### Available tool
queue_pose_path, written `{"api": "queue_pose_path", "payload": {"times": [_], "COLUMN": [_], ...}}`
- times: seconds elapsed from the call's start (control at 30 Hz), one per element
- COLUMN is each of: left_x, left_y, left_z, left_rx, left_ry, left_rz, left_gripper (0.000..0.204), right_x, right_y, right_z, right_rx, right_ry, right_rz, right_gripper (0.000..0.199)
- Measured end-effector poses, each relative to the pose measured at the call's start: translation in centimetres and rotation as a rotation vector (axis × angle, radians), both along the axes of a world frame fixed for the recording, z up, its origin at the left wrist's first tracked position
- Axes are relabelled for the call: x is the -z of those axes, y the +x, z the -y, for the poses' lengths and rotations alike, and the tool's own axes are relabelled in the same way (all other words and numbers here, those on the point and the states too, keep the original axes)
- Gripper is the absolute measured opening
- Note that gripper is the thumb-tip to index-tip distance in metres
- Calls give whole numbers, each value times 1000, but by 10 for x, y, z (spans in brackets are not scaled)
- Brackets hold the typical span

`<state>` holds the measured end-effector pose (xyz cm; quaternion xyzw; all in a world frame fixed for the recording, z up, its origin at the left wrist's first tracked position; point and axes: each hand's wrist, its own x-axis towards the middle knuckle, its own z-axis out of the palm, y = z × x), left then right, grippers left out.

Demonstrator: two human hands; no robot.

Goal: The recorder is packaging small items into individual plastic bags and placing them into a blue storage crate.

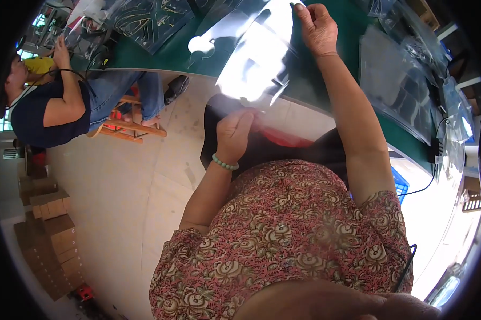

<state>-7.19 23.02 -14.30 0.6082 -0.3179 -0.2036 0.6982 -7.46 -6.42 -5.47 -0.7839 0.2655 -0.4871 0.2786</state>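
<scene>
Clear plastic bag (262, 50), large and glossy, hangs stretched between both hands over the near edge of the green desk (171, 50); glare hides whether anything is inside it. The right hand (318, 26) pinches its top edge above the desk, and the left hand (234, 133), with a bead bracelet at the wrist, grips its lower edge near the lap. More clear bags (395, 85) lie stacked on the desk to the right, their contents unclear. Stacked cardboard boxes (54, 240) stand on the floor at left. A seated co-worker (54, 101) works at the desk's far left end.
</scene>
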Motion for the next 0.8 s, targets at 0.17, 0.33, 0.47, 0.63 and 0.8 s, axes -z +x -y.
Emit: {"api": "queue_pose_path", "payload": {"times": [0.17, 0.33, 0.47, 0.63, 0.8], "left_x": [-20, -82, -156, -155, -193], "left_y": [50, 43, 3, 35, 26], "left_z": [-73, -79, -45, -50, -26], "left_rx": [-160, -953, -628, -177, 164], "left_ry": [52, 0, 467, 369, 341], "left_rz": [-61, 680, 1379, 1175, 1248], "left_gripper": [26, 58, 41, 22, 19], "right_x": [-25, 5, 40, 43, -73], "right_y": [-28, -64, -82, -114, -124], "right_z": [-78, -161, -199, -186, -128], "right_rx": [-353, -491, -619, -666, -891], "right_ry": [204, 347, 479, 366, -630], "right_rz": [256, 316, 349, 89, 184], "right_gripper": [32, 24, 20, 24, 36]}}
